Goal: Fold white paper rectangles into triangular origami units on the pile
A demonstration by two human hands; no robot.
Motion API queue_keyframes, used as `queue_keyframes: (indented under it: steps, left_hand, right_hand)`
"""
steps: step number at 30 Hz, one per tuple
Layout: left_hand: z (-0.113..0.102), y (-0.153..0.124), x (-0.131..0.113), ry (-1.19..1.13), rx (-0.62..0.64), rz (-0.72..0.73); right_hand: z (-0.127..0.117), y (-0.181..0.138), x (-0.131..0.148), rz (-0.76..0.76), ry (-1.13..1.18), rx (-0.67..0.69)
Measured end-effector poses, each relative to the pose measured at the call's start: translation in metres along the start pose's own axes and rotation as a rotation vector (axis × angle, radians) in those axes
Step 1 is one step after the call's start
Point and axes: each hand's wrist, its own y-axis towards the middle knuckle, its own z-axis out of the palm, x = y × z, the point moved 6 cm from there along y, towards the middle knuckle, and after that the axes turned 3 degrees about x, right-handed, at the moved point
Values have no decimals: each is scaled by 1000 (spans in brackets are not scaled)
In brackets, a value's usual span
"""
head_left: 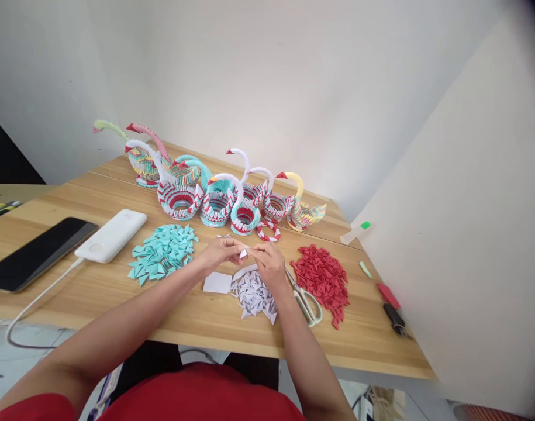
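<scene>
Above the white heap, my left hand [221, 252] is closed in a pinch on a small folded piece of white paper [243, 253]. My right hand [269, 264] meets it from the other side, its fingertips closed on the same piece. Just below lies a heap of folded white paper triangles [255, 295], partly covered by my right wrist. A stack of white paper slips [217, 283] rests to the left of that heap. Scissors [309, 304] with pale handles lie beside my right forearm, their blades partly hidden.
Turquoise triangles [164, 252] are heaped to the left, red ones [322, 280] to the right. Several paper swans [179, 199] stand behind, with a red-and-white ring [268, 231] in front. A power bank [113, 235] and phone [39, 252] lie left; a black-handled tool [394, 318] lies right.
</scene>
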Motion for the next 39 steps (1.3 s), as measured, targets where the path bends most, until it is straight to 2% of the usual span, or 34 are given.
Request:
queue_keyframes:
  steps: [3,6,9,12,16,28,34,39]
  left_hand:
    - [-4,0,-1,45,-68,9]
    - [-7,0,-1,59,-130,8]
    - [-7,0,-2,63,-138,10]
    - [-5,0,-1,79,-124,21]
    - [-4,0,0,100,-116,11]
    - [-1,0,3,157,-124,-4]
    - [2,1,2,233,-74,45]
    - [9,3,4,404,43,92]
  right_hand:
    - [2,1,0,64,82,13]
    - [3,0,-12,273,303,-6]
    - [8,-6,-30,508,557,-17]
    - [15,-9,-35,600,616,35]
    - [17,-7,-28,606,523,95]
    - [16,-8,-26,547,323,95]
    - [15,-7,-23,522,269,55]
    - [10,-6,-25,534,287,8]
